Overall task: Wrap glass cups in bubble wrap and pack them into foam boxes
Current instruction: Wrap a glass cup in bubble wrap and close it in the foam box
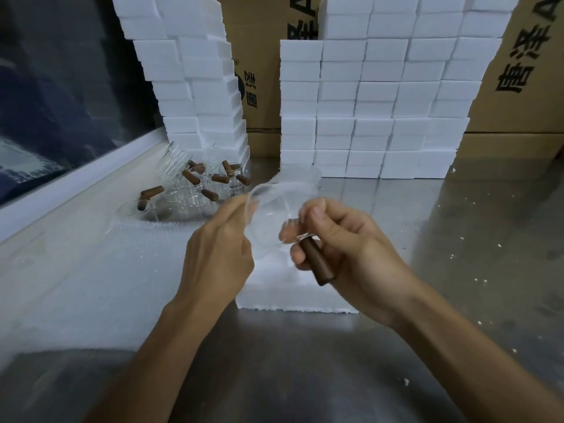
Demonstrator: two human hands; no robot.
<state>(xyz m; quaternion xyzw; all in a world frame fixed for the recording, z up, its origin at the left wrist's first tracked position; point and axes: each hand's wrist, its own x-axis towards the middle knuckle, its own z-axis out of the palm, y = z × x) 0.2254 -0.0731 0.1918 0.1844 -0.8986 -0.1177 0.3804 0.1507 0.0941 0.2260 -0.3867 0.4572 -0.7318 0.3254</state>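
Observation:
A clear glass cup [268, 218] with a brown wooden handle [316, 264] is held tilted above an open white foam box [293, 297] near the table's middle. My right hand [338, 242] grips the cup at the handle. My left hand [222, 248] holds the cup's rim side, fingers curled on it. A thin clear wrap piece [293, 181] rises behind the cup. A sheet of bubble wrap [85, 270] lies flat on the left of the table.
Several more glass cups with wooden handles [198, 184] stand at the back left. Stacks of white foam boxes [372, 108] rise behind, with another leaning stack [195, 71] on the left. Cardboard cartons [525, 87] stand behind them. The steel table [457, 239] carries foam crumbs.

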